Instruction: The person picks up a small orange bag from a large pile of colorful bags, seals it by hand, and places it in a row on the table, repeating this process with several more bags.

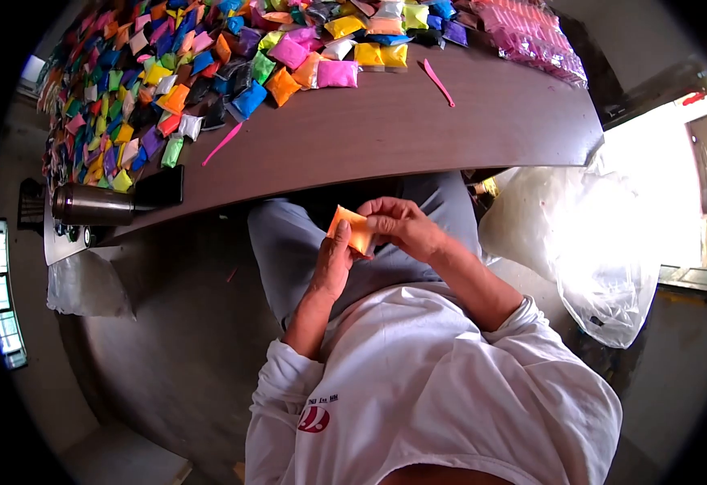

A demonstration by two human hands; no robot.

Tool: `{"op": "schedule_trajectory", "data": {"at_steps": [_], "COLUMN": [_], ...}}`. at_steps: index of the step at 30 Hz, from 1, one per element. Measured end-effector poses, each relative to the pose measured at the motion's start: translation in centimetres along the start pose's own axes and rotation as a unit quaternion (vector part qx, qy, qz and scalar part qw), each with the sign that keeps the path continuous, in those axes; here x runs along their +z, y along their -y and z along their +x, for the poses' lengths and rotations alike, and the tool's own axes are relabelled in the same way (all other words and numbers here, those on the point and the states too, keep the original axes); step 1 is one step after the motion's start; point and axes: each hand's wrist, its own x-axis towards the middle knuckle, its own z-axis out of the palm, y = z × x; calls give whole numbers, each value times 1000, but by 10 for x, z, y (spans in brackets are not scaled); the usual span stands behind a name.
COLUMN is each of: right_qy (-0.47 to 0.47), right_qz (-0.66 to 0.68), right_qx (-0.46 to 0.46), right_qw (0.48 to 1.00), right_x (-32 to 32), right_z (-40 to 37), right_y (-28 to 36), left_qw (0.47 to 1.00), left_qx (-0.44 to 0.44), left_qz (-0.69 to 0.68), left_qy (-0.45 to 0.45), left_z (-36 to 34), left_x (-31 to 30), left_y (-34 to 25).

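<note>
Orange packet is held over the lap, just below the edge of the brown table. The left hand is closed on its lower side and the right hand pinches its upper edge (fingers curled over it). I think a light grip at the edges is best, so the soft filling is not pressed. The pile of coloured packets lies well apart.

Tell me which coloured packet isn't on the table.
The orange packet, pinched between the left hand and right hand; the other packets all lie on the table.
</note>
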Motion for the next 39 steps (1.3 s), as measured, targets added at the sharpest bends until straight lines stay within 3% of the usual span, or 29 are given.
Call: {"op": "schedule_trajectory", "data": {"at_steps": [6, 7, 9, 12, 14, 16, 18, 20, 22, 24, 27, 30, 32, 36, 39], "right_qy": [-48, -31, 11, 63, 43, 24, -7, 1, -70, -71, -74, -62, -104, -112, -117], "right_qz": [-74, -112, -203, -280, -219, -157, -4, -9, -39, -23, -3, -84, -166, -204, -252], "right_qx": [-31, -9, 35, 21, 2, -17, -38, -32, 29, 26, 18, -9, 2, -5, -77], "right_qw": [996, 993, 979, 958, 975, 987, 999, 999, 996, 997, 997, 994, 981, 973, 957], "right_x": [-6, -8, -17, -20, -22, -25, -27, -33, -27, -28, -29, -29, -23, -21, -23], "right_z": [-16, -17, -14, -14, -15, -16, -18, -24, -36, -38, -38, -35, -35, -36, -38], "right_y": [-1, 6, 19, 32, 28, 21, 13, 3, -1, -6, -6, -3, 2, 3, 2], "left_qw": [999, 999, 987, 983, 982, 993, 996, 995, 996, 996, 998, 997, 997, 996, 994], "left_qx": [-32, -33, -18, -32, -24, -37, -18, -18, -23, -28, -38, -49, -53, -47, -42], "left_qz": [15, 17, 149, 176, 180, 95, 90, 96, 91, 86, 41, 36, 39, 66, 95], "left_qy": [26, 27, 53, 52, 46, 53, 19, 7, 9, 13, 34, 38, 35, 29, 45], "left_z": [-5, -6, -5, -8, -8, -5, -3, -3, -4, -5, -6, -6, -6, -7, -8], "left_x": [8, 9, 10, 10, 11, 3, 1, -1, 0, 1, 4, 5, 5, 5, 4], "left_y": [5, 4, 2, 2, 4, 6, 6, 9, 11, 13, 15, 17, 18, 19, 19]}}
